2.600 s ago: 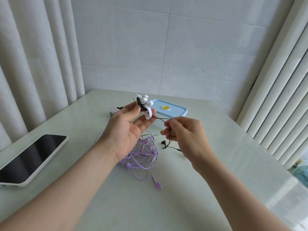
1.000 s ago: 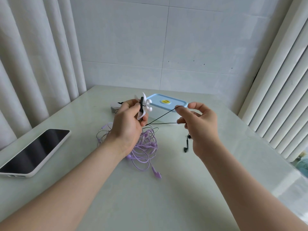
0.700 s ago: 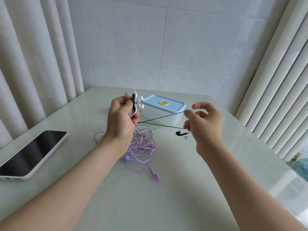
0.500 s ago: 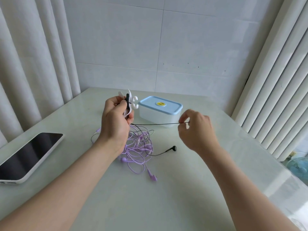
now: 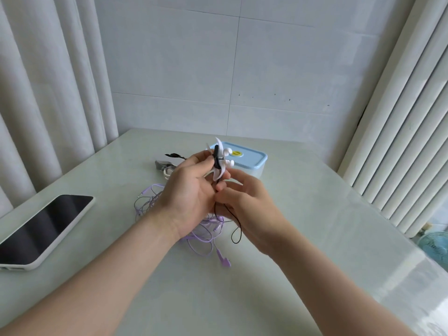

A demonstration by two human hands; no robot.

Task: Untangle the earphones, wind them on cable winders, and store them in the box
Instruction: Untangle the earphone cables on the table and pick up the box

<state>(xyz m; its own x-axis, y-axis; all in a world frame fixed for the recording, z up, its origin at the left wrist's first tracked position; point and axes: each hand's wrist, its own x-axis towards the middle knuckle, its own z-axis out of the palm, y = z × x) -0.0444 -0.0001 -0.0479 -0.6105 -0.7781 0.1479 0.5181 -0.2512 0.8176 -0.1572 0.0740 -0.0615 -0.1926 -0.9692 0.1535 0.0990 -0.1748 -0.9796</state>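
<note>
My left hand (image 5: 191, 197) grips a white cable winder (image 5: 219, 163) with black earphone cable wound round its middle, held above the table. My right hand (image 5: 244, 204) sits just under the winder and pinches the black cable (image 5: 236, 232), whose loose end hangs in a small loop below. A tangle of purple earphones (image 5: 206, 232) lies on the table beneath both hands, partly hidden by them. The clear box with a blue lid (image 5: 249, 157) stands closed behind the winder.
A phone in a white case (image 5: 41, 226) lies screen up at the left. More winders and a dark cable (image 5: 167, 163) lie left of the box. Curtains hang at the left, blinds at the right, and a tiled wall stands behind the pale table (image 5: 327, 214).
My right hand has come in from the right, where it held the black cable stretched taut, to just below the winder. The free cable is shorter and hangs slack.
</note>
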